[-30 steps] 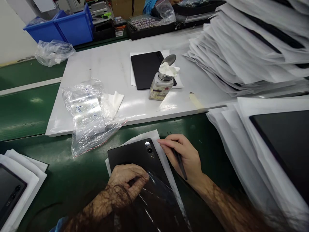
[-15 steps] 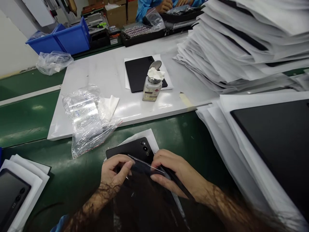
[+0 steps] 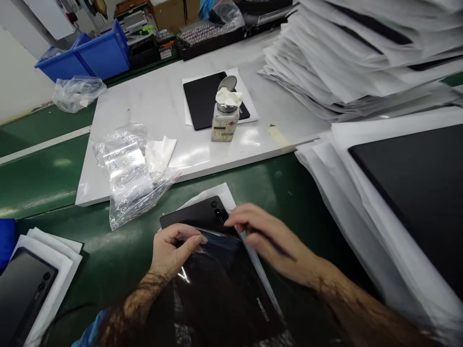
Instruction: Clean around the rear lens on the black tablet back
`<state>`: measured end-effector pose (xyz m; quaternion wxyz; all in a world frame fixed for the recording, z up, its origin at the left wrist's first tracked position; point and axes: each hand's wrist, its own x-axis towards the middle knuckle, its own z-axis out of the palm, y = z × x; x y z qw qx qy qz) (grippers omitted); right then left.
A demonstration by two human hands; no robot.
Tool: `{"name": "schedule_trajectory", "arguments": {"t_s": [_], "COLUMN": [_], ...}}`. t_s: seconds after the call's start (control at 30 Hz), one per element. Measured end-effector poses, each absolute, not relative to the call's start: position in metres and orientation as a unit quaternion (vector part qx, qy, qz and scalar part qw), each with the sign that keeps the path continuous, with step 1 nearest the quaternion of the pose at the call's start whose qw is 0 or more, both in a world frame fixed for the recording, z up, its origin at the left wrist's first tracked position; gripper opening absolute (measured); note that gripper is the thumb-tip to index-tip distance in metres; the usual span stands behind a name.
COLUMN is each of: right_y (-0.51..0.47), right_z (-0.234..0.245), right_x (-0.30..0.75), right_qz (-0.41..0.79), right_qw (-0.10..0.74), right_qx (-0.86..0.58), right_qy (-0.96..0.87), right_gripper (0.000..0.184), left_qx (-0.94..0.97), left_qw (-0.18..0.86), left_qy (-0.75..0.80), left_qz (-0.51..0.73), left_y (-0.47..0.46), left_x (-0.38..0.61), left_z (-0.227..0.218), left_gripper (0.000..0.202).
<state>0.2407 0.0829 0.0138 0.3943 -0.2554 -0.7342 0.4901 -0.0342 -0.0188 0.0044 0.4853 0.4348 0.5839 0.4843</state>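
A black tablet (image 3: 197, 212) lies back side up in front of me on a white sheet (image 3: 226, 195), its camera lenses near the far right corner. Over its lower part spreads a clear plastic film (image 3: 217, 270), its upper edge raised off the back. My left hand (image 3: 173, 248) is closed, pinching that edge between thumb and fingers. Beside the camera corner, my right hand (image 3: 269, 238) has its thumb and index finger apart with nothing visible between them. Its index fingertip is close to the tablet's edge; whether it touches cannot be made out.
A bottle (image 3: 224, 123) with a white wipe on top stands by another tablet (image 3: 202, 103) on the white board (image 3: 152, 103). Left are a plastic bag (image 3: 130, 178) and a wrapped tablet (image 3: 27, 284). Right are stacked sheets (image 3: 325, 72) and a tablet (image 3: 415, 183). Blue bins (image 3: 104, 53) stand behind.
My right hand has let go of the film edge and moved up and right, towards the camera corner. The left hand still pinches the film. My view has shifted slightly.
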Motion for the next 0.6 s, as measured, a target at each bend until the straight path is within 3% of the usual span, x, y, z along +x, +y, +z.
{"name": "schedule_trajectory", "arguments": {"t_s": [0.1,0.23,0.6], "right_y": [0.092,0.096,0.094], "right_z": [0.021,0.033,0.048], "right_x": [0.253,0.259,0.254], "right_qz": [0.577,0.627,0.595], "right_qw": [0.417,0.376,0.331], "right_qx": [-0.308,-0.32,-0.406], "right_qy": [-0.632,-0.603,-0.61], "right_gripper": [0.073,0.085,0.045], "left_qx": [0.454,0.466,0.493], "left_qw": [0.485,0.477,0.458], "left_qy": [0.575,0.575,0.571], "left_qz": [0.478,0.473,0.47], "left_y": [-0.015,-0.016,-0.017], "left_x": [-0.04,-0.041,-0.041], "left_z": [0.003,0.003,0.007], "left_gripper": [0.03,0.027,0.02]}}
